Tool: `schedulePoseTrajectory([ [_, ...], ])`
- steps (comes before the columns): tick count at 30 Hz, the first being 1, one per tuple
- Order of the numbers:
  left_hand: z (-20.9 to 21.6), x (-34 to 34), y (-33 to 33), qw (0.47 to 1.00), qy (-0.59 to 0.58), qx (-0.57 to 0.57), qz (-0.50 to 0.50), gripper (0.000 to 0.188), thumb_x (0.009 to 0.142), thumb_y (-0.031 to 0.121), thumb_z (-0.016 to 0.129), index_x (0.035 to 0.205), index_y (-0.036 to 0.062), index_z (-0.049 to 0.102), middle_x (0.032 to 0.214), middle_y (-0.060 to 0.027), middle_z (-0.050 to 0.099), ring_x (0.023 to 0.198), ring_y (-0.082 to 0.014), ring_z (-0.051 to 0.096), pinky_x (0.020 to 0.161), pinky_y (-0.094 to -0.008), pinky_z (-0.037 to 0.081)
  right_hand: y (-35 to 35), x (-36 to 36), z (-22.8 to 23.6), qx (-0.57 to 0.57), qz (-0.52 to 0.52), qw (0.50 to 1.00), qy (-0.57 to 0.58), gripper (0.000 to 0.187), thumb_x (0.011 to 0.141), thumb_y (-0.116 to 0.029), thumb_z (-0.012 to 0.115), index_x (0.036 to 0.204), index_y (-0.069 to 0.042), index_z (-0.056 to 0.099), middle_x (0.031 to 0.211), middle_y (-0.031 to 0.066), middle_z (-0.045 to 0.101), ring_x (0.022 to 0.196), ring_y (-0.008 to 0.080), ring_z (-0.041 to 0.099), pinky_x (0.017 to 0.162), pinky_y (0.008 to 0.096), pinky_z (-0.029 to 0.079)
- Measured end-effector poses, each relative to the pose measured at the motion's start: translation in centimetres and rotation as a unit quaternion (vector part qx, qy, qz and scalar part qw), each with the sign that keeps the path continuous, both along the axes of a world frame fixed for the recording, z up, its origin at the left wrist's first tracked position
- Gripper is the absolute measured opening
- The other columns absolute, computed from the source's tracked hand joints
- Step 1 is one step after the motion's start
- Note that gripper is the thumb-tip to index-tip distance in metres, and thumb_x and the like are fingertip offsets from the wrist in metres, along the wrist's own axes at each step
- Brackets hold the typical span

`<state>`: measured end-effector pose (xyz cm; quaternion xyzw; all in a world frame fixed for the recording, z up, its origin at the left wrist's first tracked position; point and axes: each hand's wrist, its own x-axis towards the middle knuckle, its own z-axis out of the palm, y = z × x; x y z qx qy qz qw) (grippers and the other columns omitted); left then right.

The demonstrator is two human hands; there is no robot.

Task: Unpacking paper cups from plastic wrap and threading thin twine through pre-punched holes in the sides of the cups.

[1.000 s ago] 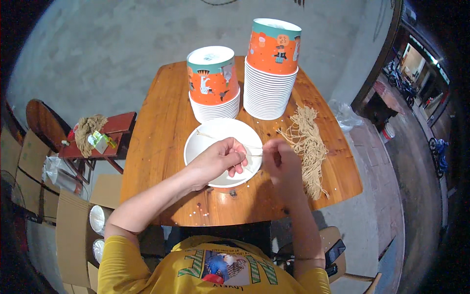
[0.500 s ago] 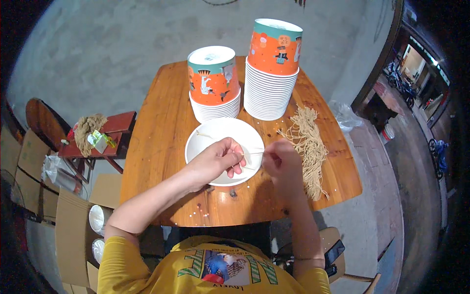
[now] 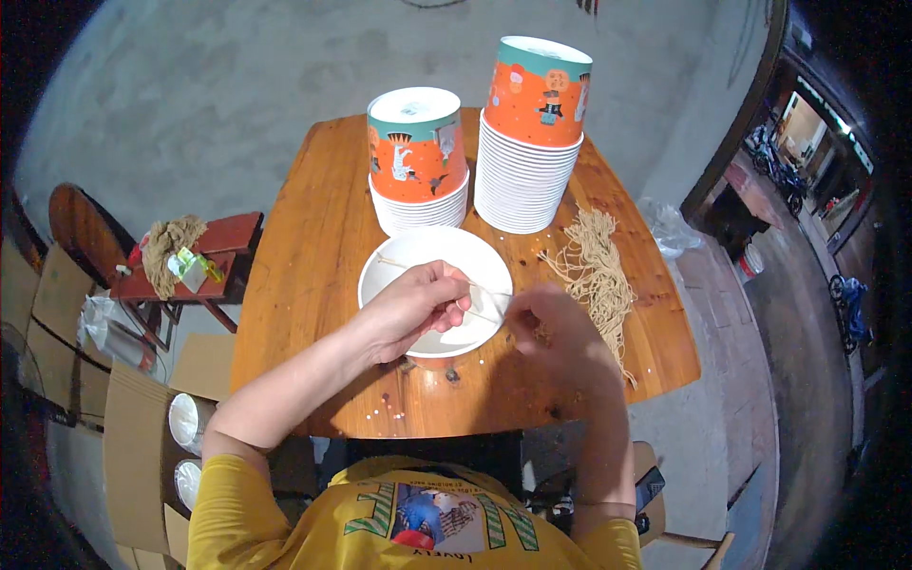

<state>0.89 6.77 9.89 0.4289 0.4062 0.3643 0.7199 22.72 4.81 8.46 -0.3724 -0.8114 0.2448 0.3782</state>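
A white paper bucket (image 3: 399, 249) stands in front of me with its round mouth towards me. Over it, my left hand (image 3: 423, 306) is closed in a pinch on a thin beige cord (image 3: 486, 289). The cord runs across to my right hand (image 3: 560, 328), which is curled at the bucket's right edge; its fingers are partly hidden and slightly blurred. A short beige cord end (image 3: 388, 259) shows at the bucket's upper left wall. Right of my right hand lies a loose bundle of beige cords (image 3: 597, 271).
Two stacks of upside-down paper buckets, a shorter one (image 3: 416, 157) and a taller one (image 3: 537, 104), stand on the wooden table (image 3: 313, 237). Small white bits lie near the front edge. At left are a red bench (image 3: 218, 252) and a cardboard box (image 3: 138, 427) with white buckets.
My right hand has turned and moved slightly down and right, drawing closer to the cord bundle. The left hand has shifted slightly left and still pinches the cord.
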Motion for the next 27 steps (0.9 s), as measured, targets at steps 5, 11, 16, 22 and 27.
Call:
schedulePoseTrajectory([
  [5, 0.0, -0.2, 0.0, 0.999, 0.004, 0.031, -0.015, 0.006, 0.092, 0.01, 0.052, 0.095, 0.0053, 0.05, 0.079, -0.0026, 0.058, 0.062, -0.0069, 0.053, 0.053, -0.017, 0.042, -0.6, -0.5, 1.1, -0.07, 0.013, 0.997, 0.036, 0.021, 0.076, 0.004, 0.064, 0.093, -0.004, 0.057, 0.087, 0.0058, 0.057, 0.077, 0.0138, 0.057, 0.068, 0.0259, 0.047],
  [11, 0.0, 0.3, 0.2, 0.994, 0.048, 0.073, -0.064, 0.009, 0.091, 0.012, 0.055, 0.096, 0.0048, 0.052, 0.084, -0.0035, 0.061, 0.065, -0.0063, 0.055, 0.056, -0.018, 0.044, -0.1, -1.0, 1.2, -0.084, -0.015, 0.987, 0.136, 0.016, 0.078, 0.002, 0.065, 0.092, -0.004, 0.058, 0.086, 0.0025, 0.056, 0.074, 0.0073, 0.053, 0.063, 0.0224, 0.043],
  [16, 0.0, 1.0, 0.1, 0.985, 0.064, 0.094, -0.133, 0.017, 0.089, 0.009, 0.055, 0.104, 0.0011, 0.053, 0.086, -0.0044, 0.06, 0.073, -0.0073, 0.055, 0.066, -0.0206, 0.046, 1.2, -1.9, 1.5, -0.086, 0.047, 0.98, 0.174, 0.016, 0.08, -0.002, 0.066, 0.095, -0.004, 0.061, 0.072, -0.0035, 0.051, 0.061, 0.0022, 0.044, 0.054, 0.0191, 0.037],
  [22, -0.2, 1.3, 0.2, 0.979, 0.011, 0.078, -0.187, 0.021, 0.09, 0.011, 0.055, 0.11, 0.0024, 0.053, 0.086, -0.0018, 0.061, 0.074, -0.007, 0.058, 0.065, -0.02, 0.048, 1.8, -2.2, 1.4, -0.069, 0.047, 0.984, 0.154, 0.014, 0.082, -0.005, 0.065, 0.095, -0.004, 0.06, 0.063, -0.0069, 0.047, 0.057, 0.0011, 0.042, 0.052, 0.0179, 0.035],
  [27, -0.4, 1.6, 0.3, 0.981, 0.033, 0.11, -0.156, 0.032, 0.087, 0.006, 0.056, 0.117, 0.0003, 0.049, 0.084, -0.001, 0.059, 0.072, -0.0071, 0.057, 0.062, -0.0194, 0.048, 1.7, -2.2, 1.0, -0.079, 0.067, 0.975, 0.198, 0.014, 0.081, -0.006, 0.066, 0.094, -0.005, 0.06, 0.063, -0.0066, 0.047, 0.056, 0.0011, 0.041, 0.051, 0.0179, 0.035],
])
